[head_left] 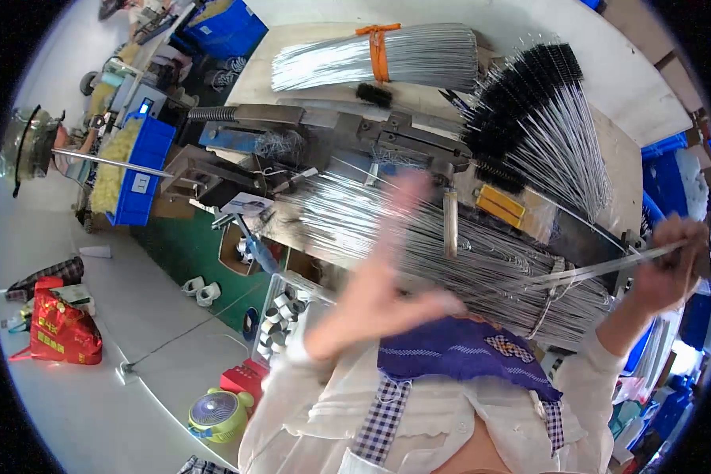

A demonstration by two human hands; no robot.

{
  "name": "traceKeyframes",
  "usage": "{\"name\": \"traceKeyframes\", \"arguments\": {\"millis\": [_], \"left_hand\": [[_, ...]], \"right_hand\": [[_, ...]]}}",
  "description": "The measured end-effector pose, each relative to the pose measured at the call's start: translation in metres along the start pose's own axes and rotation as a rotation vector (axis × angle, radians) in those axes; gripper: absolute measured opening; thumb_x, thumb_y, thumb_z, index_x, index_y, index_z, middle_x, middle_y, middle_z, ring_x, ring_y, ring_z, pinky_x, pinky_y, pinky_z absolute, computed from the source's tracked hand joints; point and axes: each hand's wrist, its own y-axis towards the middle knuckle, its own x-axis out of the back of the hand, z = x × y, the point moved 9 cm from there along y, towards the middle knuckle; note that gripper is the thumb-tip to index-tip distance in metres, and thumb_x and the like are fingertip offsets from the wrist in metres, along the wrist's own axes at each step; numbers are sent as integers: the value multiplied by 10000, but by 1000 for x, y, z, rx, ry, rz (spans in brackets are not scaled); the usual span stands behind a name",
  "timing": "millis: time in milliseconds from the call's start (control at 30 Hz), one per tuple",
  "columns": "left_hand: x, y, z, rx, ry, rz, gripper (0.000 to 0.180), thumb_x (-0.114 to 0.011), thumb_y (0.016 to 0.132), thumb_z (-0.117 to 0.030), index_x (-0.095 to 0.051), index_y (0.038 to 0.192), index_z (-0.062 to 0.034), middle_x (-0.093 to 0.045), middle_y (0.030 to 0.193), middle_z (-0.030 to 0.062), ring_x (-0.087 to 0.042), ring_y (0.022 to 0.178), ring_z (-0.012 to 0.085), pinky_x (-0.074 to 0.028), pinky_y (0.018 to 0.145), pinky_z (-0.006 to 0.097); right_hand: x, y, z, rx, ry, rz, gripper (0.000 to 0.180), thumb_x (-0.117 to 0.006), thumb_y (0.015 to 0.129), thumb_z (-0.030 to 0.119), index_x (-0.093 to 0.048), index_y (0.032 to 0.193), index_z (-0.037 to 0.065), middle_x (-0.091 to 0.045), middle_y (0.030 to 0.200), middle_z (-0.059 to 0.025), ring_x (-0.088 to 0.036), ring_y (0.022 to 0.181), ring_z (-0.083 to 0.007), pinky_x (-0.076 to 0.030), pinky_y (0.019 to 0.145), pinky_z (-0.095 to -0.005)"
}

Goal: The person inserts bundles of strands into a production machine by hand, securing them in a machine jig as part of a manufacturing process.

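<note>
My left hand (379, 288) hangs over the wires in front of me, smeared by motion; its thumb and a finger are stretched apart, and I see nothing held. Out to the right, my right hand (670, 257) is closed on a thin metal wire (588, 272), which trails left as a blurred streak. Below lies a large bundle of loose silvery wires (347, 217), tied near its right end. Behind it stands a metal bench machine (371, 130). Finished black-bristled brushes (529, 95) with twisted wire stems are fanned out at the back right.
Another wire bundle (426, 55) with an orange tie lies at the back. A yellow block (500, 207) sits by the machine. At left are a blue bin (141, 174) of pale bristles and a metal rod. A box of white-and-black rolls (280, 316) and a green fan (217, 415) stand lower left.
</note>
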Motion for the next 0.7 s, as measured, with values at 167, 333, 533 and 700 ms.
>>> {"name": "traceKeyframes", "arguments": {"millis": [167, 333, 533, 700], "left_hand": [[-48, -19, 15, 192, -181, 385, 346, -450, 991, -184, -502, 1308, -58, -592, 698, 115, -588, 621, 189, -466, 603, 315], [-50, -42, 66, 601, -664, 105, 389, -376, 1022, -238, -463, 1285, 34, -447, 610, -33, -376, 523, 46, -307, 503, 183], [15, -46, 73, 559, -458, -156, 378, -445, 993, -192, -398, 1310, 8, -490, 564, 8, -378, 453, 70, -289, 434, 212], [112, -77, 69, 354, -440, -613, 323, -391, 1021, -335, -468, 835, -83, -395, 505, 4, -310, 385, 102, -252, 376, 232]], "right_hand": [[-111, -59, -21, -330, -209, 145, 234, -420, 1000, 182, -537, 1048, -15, -591, 749, -86, -571, 654, -158, -435, 583, -254], [-178, -213, -122, -991, -312, 795, 280, -407, 1001, 218, -504, 1156, 7, -618, 913, -117, -619, 660, -198, -520, 599, -305], [-174, -200, -96, -549, -343, 490, 479, -634, 865, 211, -489, 1270, 1, -619, 766, -156, -652, 678, -200, -506, 616, -304], [-241, -136, -33, -15, -436, 794, 467, -607, 818, 110, -499, 1259, 0, -629, 785, -94, -644, 627, -237, -527, 527, -340]]}}
